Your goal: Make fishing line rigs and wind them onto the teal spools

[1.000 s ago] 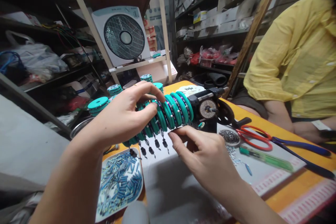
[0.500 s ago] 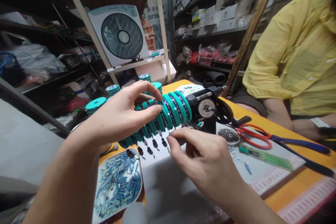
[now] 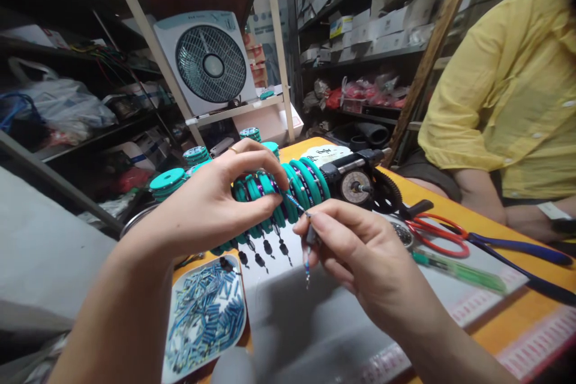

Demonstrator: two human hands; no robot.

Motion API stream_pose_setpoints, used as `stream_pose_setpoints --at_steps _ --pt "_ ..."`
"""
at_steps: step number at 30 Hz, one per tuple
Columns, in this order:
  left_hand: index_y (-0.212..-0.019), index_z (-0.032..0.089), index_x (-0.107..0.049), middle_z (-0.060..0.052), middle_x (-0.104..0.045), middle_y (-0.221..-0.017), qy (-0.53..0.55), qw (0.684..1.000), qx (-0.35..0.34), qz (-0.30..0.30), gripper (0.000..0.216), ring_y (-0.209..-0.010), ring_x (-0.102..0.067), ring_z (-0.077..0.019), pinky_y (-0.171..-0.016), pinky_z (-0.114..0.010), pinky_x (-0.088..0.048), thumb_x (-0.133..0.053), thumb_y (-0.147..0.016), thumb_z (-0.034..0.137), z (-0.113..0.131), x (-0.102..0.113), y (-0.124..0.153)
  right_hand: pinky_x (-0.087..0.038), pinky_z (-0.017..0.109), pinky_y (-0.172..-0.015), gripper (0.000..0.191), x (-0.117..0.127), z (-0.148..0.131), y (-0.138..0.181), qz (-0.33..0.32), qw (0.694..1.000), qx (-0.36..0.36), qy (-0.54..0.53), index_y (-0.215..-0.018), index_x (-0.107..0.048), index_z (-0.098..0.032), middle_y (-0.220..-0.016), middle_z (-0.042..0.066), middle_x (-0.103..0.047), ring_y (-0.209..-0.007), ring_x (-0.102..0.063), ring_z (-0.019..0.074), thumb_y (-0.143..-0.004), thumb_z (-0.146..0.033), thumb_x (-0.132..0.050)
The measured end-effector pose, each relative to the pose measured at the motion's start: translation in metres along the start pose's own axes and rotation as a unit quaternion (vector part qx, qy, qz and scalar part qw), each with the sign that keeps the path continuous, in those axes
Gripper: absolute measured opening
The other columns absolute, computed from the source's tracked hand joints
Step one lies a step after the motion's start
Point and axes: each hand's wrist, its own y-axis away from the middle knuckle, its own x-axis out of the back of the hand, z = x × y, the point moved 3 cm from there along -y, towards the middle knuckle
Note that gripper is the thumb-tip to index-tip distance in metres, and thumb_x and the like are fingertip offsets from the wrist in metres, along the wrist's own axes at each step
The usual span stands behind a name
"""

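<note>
Should the right hand (image 3: 360,240) loosen, its narrow pinch on the thin patterned strand (image 3: 294,200) could slip, tangling the dark pendants (image 3: 269,247) nearby. That strand spans to the left hand (image 3: 225,195), whose fingers grip the round, ridged teal spools (image 3: 317,180) (foam, perhaps; blur obscures it) above the desk (image 3: 423,195).
</note>
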Motion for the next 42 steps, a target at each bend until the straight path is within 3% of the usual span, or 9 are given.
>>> stream_pose_setpoints --at_steps 9,13,17,24,29,37,42 --pt "-0.080 0.023 -0.066 0.001 -0.054 -0.106 -0.004 1.000 0.006 0.013 0.010 -0.102 -0.054 -0.0132 -0.095 -0.025 -0.040 -0.061 -0.077 0.014 0.001 -0.001 -0.002 -0.018 0.014 -0.038 0.027 0.002 0.012 0.004 -0.015 0.998 -0.049 -0.022 -0.082 -0.066 -0.015 -0.060 0.000 -0.061 -0.040 -0.029 0.0005 -0.090 -0.041 -0.059" --pt "-0.084 0.022 -0.065 0.000 -0.053 -0.107 -0.004 1.000 0.005 0.019 0.015 -0.103 -0.053 -0.0141 -0.095 -0.027 -0.041 -0.057 -0.078 0.012 0.001 -0.001 -0.001 -0.017 0.014 -0.037 0.027 0.001 0.016 0.004 -0.030 0.996 -0.068 -0.038 -0.084 -0.065 -0.017 -0.060 -0.001 -0.060 -0.039 -0.029 0.0012 -0.090 -0.042 -0.058" --pt "-0.092 0.021 -0.061 -0.002 -0.053 -0.107 0.009 1.000 -0.003 0.015 0.019 -0.105 -0.053 -0.0168 -0.095 -0.033 -0.044 -0.054 -0.078 0.008 0.000 0.000 0.000 -0.019 0.016 -0.038 0.027 -0.005 0.008 0.002 -0.037 0.995 -0.068 -0.064 -0.080 -0.065 -0.018 -0.060 -0.001 -0.058 -0.042 -0.032 0.0037 -0.090 -0.042 -0.056" --pt "-0.087 0.020 -0.063 -0.004 -0.054 -0.106 0.000 0.999 -0.005 0.034 0.007 -0.100 -0.055 -0.0172 -0.094 -0.036 -0.044 -0.062 -0.081 0.023 0.001 -0.001 0.000 -0.014 0.013 -0.035 0.028 -0.013 -0.010 -0.008 -0.045 0.983 -0.066 -0.164 -0.076 -0.066 -0.017 -0.054 -0.002 -0.054 -0.042 -0.030 0.0038 -0.090 -0.039 -0.056" --pt "-0.084 0.020 -0.063 -0.003 -0.056 -0.105 -0.001 0.998 -0.002 0.058 0.005 -0.098 -0.056 -0.0162 -0.090 -0.034 -0.045 -0.060 -0.081 0.018 0.000 -0.003 -0.001 -0.015 0.011 -0.034 0.026 -0.011 -0.010 -0.009 -0.040 0.978 -0.076 -0.189 -0.077 -0.067 -0.016 -0.053 -0.002 -0.054 -0.039 -0.028 0.0019 -0.089 -0.037 -0.058" --pt "-0.083 0.022 -0.066 -0.001 -0.057 -0.106 0.003 0.999 0.000 0.049 0.008 -0.100 -0.057 -0.0150 -0.092 -0.030 -0.043 -0.061 -0.079 0.017 0.000 -0.002 0.002 -0.015 0.011 -0.035 0.029 -0.007 0.000 0.001 -0.029 0.981 -0.094 -0.170 -0.076 -0.066 -0.016 -0.054 -0.001 -0.054 -0.042 -0.029 0.0027 -0.090 -0.040 -0.057" --pt "-0.081 0.022 -0.066 0.000 -0.056 -0.106 0.001 0.999 0.005 0.033 0.012 -0.103 -0.055 -0.0145 -0.096 -0.028 -0.041 -0.060 -0.076 0.013 0.002 -0.001 0.001 -0.017 0.015 -0.038 0.032 -0.004 0.009 0.005 -0.008 0.990 -0.105 -0.098 -0.076 -0.063 -0.016 -0.055 -0.001 -0.055 -0.044 -0.029 0.0050 -0.086 -0.046 -0.059"
